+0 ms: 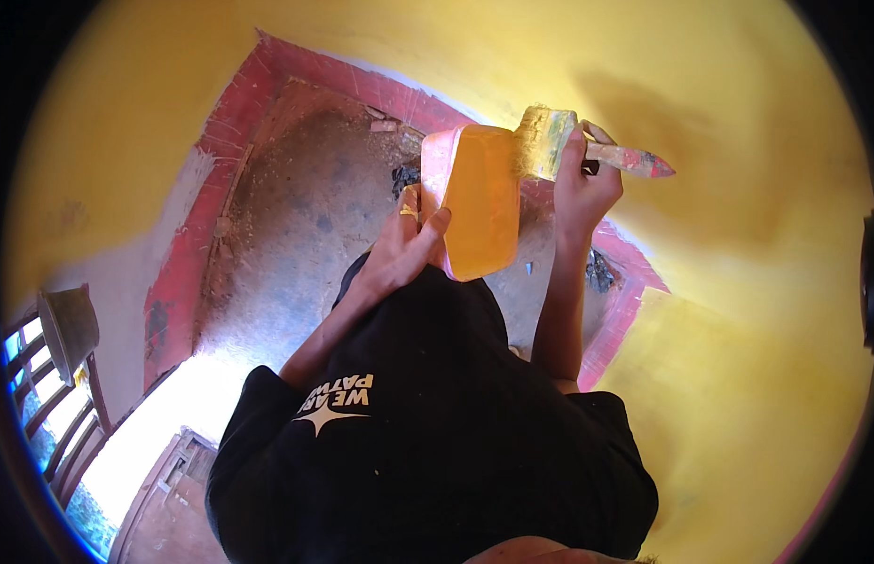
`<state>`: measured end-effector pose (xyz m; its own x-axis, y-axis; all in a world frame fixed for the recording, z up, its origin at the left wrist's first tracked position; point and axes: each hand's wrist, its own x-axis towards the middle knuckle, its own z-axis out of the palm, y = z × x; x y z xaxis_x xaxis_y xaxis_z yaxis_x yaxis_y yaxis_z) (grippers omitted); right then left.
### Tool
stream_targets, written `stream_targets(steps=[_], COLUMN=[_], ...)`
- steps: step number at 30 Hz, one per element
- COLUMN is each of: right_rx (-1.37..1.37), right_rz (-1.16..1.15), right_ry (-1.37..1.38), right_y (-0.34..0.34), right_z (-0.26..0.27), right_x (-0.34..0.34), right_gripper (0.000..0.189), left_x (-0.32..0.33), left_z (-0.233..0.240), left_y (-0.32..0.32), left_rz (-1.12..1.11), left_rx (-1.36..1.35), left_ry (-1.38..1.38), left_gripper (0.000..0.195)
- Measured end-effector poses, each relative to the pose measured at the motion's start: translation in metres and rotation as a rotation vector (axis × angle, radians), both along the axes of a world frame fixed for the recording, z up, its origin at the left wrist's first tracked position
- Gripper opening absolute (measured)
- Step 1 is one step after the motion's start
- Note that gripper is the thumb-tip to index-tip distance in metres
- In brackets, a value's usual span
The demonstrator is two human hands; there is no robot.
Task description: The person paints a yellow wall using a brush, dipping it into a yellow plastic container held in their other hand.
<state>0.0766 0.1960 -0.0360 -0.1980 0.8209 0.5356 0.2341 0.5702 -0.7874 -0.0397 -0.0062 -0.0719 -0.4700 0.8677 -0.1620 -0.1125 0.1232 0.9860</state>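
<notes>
My left hand [408, 240] grips the near left side of a plastic tub [437, 169], its thumb over the rim. Yellow-orange paint [482, 204] shows inside the tub. A wide paintbrush [631, 158] is in my right hand [585, 176], held near the base of its paint-marked wooden handle. Its yellow-coated bristles [532, 141] point left and meet or overlap the tub's right edge; whether they touch it I cannot tell. Dried paint marks a finger of my left hand.
Yellow walls [761, 176] surround me, with a red painted band [232, 148] along their foot. Dark plastic scraps [600, 273] lie on the dusty floor [289, 211]. At left, a metal basin [68, 328] hangs by a barred window [49, 402], near a wooden door [169, 500].
</notes>
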Motion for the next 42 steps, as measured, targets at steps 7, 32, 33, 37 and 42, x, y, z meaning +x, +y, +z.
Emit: stream_targets(steps=[7, 32, 33, 37, 42], right_rx=[0.016, -0.188, -0.036, 0.582, 1.227], right_rz=[-0.027, 0.133, 0.108, -0.077, -0.217], right_ry=[0.059, 0.979, 0.988, 0.698, -0.004], right_y=[-0.001, 0.111, 0.115, 0.125, 0.103], right_z=[0.003, 0.154, 0.186, 0.317, 0.435], right_x=[-0.010, 0.108, 0.128, 0.156, 0.138], right_gripper=[0.017, 0.038, 0.037, 0.039, 0.033], left_x=[0.002, 0.035, 0.036, 0.043, 0.051], left_z=[-0.003, 0.036, 0.028, 0.029, 0.030], left_y=[-0.011, -0.017, -0.008, -0.006, 0.004], left_rz=[-0.039, 0.021, -0.011, 0.094, 0.074], left_rx=[0.028, 0.172, 0.175, 0.099, 0.067], left_ry=[0.052, -0.167, -0.193, -0.230, -0.286], left_gripper=[0.034, 0.025, 0.026, 0.035, 0.042])
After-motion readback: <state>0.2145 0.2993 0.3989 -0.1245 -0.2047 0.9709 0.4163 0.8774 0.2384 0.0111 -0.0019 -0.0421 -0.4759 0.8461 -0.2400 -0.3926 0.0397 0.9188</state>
